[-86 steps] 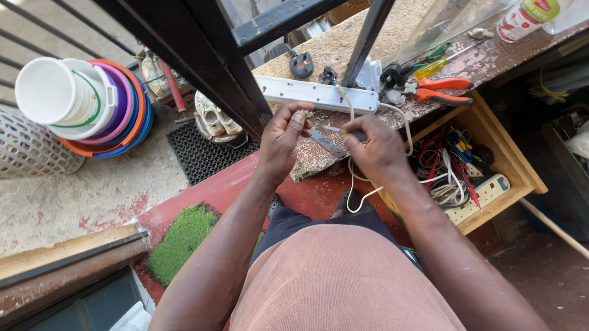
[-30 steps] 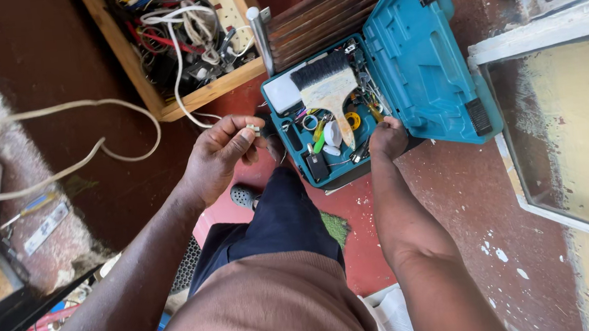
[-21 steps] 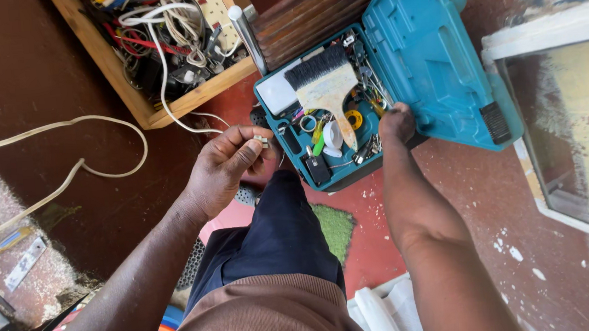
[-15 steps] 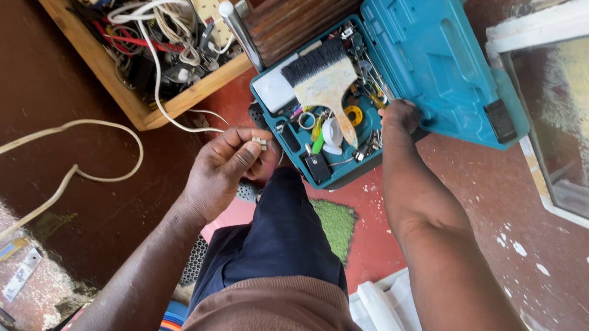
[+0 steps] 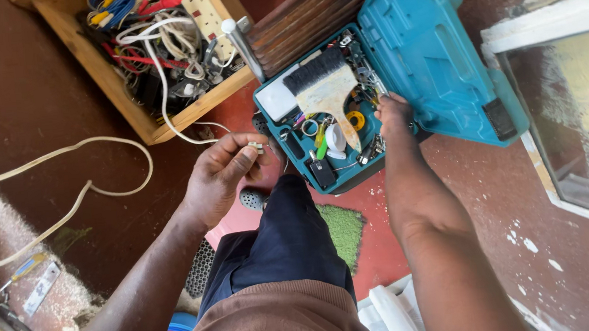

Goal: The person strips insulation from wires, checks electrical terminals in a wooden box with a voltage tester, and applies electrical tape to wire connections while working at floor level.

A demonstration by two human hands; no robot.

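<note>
Two hands show in the head view. The left hand (image 5: pixel 221 179) pinches a small metal piece (image 5: pixel 257 147) between thumb and fingers, just beside the open blue case (image 5: pixel 441 53). The right hand (image 5: pixel 395 110) reaches into the case beside a paintbrush (image 5: pixel 327 88), fingers curled down among small parts; their grip cannot be told. A wooden box (image 5: pixel 110 82) of wires sits near.

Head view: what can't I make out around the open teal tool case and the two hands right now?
- Right hand: fingertips buried among the clutter in the teal tool case; whether they grip anything is hidden.
- Left hand: pinches a small metal part, too small to identify.
- Bits beneath the paintbrush: covered by it.
- Wooden box of cables: cut off by the top edge.
</note>
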